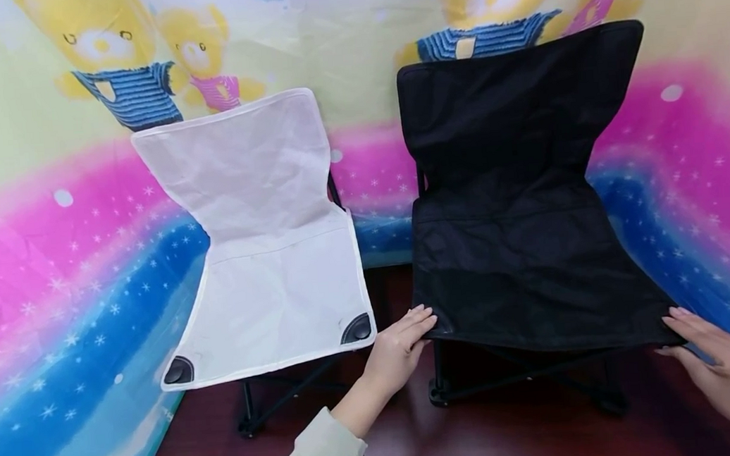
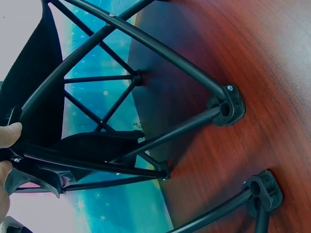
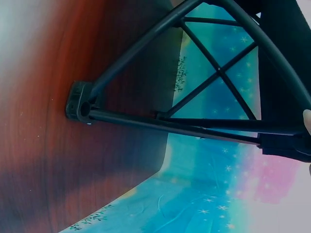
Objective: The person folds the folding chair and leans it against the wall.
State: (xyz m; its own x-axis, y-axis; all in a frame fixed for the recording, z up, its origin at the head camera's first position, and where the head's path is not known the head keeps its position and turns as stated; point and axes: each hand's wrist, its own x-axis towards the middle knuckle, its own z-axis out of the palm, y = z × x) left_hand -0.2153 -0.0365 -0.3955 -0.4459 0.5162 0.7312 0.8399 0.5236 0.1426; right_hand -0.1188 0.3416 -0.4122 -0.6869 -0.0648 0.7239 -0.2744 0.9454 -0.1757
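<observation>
A black folding chair (image 1: 507,267) with a fabric seat and back stands unfolded on the right in the head view. My left hand (image 1: 394,356) grips its front left seat corner, fingers over the top. At the front right corner, my right hand (image 1: 724,365) holds the seat edge between fingers and thumb. Dark tubular legs (image 2: 180,133) cross beneath the seat in the left wrist view, ending in plastic feet (image 2: 228,106). The right wrist view shows another foot (image 3: 81,102) on the floor; only a bit of the right hand appears there.
A white folding chair (image 1: 280,290) with black corner patches stands just left of the black one. Behind both hangs a colourful backdrop (image 1: 360,66) printed with bears, which also runs along the sides. The floor (image 1: 209,451) is reddish-brown and wood-like.
</observation>
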